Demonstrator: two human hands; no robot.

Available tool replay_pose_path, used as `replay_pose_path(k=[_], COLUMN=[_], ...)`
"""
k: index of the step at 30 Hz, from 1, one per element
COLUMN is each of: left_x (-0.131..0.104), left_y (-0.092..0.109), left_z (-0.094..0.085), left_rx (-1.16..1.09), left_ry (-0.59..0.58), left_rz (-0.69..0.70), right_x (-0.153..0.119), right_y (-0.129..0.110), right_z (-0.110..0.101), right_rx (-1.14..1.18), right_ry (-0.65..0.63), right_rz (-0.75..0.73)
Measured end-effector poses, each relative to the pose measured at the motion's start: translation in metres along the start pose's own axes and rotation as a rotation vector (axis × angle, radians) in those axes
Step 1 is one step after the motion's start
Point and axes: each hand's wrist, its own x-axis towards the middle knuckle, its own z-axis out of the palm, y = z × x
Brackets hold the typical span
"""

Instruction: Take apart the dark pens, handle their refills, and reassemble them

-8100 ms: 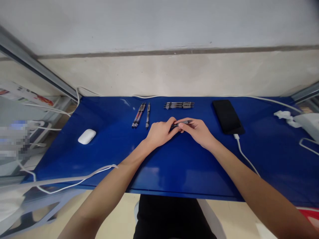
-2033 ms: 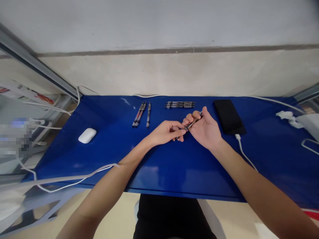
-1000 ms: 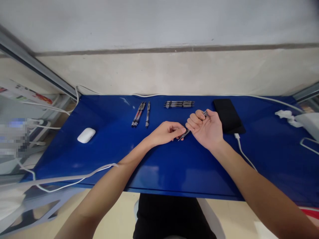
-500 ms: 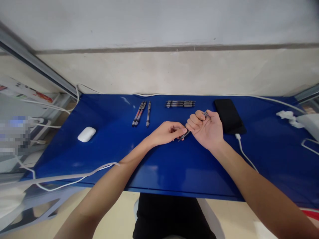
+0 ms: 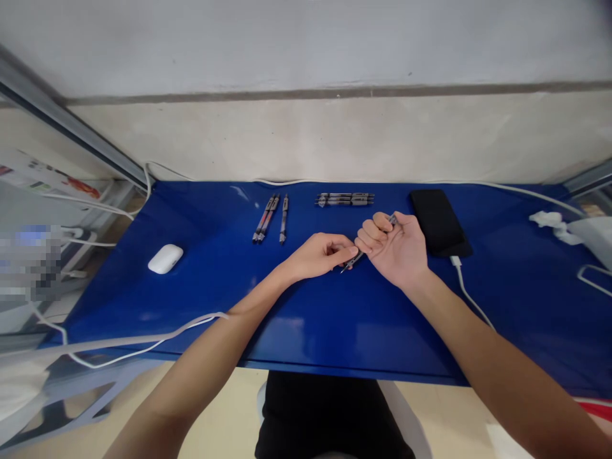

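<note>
Right hand (image 5: 396, 248) is fisted around a pen (image 5: 356, 257) over the blue table (image 5: 335, 319); left hand (image 5: 318, 255) pinches its lower tip. Advisable: keep the barrel steady, twist gently, parts aligned.

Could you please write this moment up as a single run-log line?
right hand: fist closed around pen | left hand: fingertips pinch pen tip | table: two pen groups, phone, mouse
</note>
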Motion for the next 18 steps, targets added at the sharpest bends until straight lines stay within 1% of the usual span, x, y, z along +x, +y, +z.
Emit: replay_pose_path(k=[18], left_x=[-0.0006], left_y=[0.0005], left_z=[0.0012], left_rx=[0.016], left_ry=[0.006], left_rz=[0.007], right_x=[0.0001], right_y=[0.0009], right_z=[-0.0010], right_rx=[-0.020], right_ry=[-0.009], right_rz=[-0.002])
